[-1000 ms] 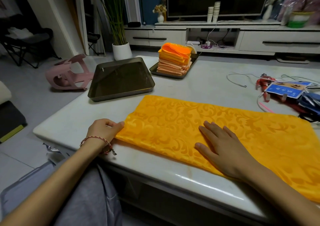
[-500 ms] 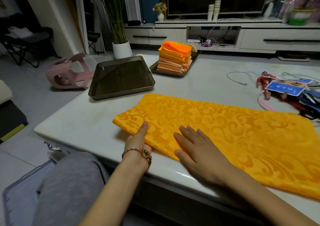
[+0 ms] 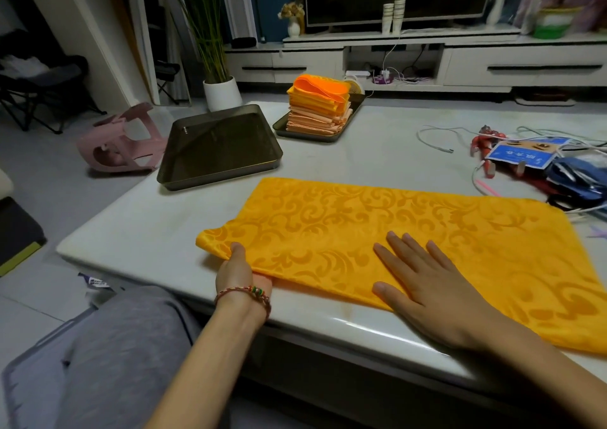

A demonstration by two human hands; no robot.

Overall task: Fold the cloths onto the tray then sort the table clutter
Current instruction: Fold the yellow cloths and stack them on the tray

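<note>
My left hand (image 3: pixel 241 272) pinches the near left corner of the yellow cloth (image 3: pixel 377 228), thumb on top, my other fingers hidden under the fabric. The cloth lies flat on the table (image 3: pixel 141 231), its right end cut off by the frame edge. Beyond the cloth's left end sits a dark tray (image 3: pixel 216 176). Further back, a stack of folded cloths (image 3: pixel 320 107) fills a second tray (image 3: pixel 307 135). My right hand (image 3: pixel 427 290) presses flat on the cloth, fingers straight and spread. Beyond the cloth's right end, cables and packets (image 3: pixel 538 162) lie tangled, hard to tell apart.
</note>
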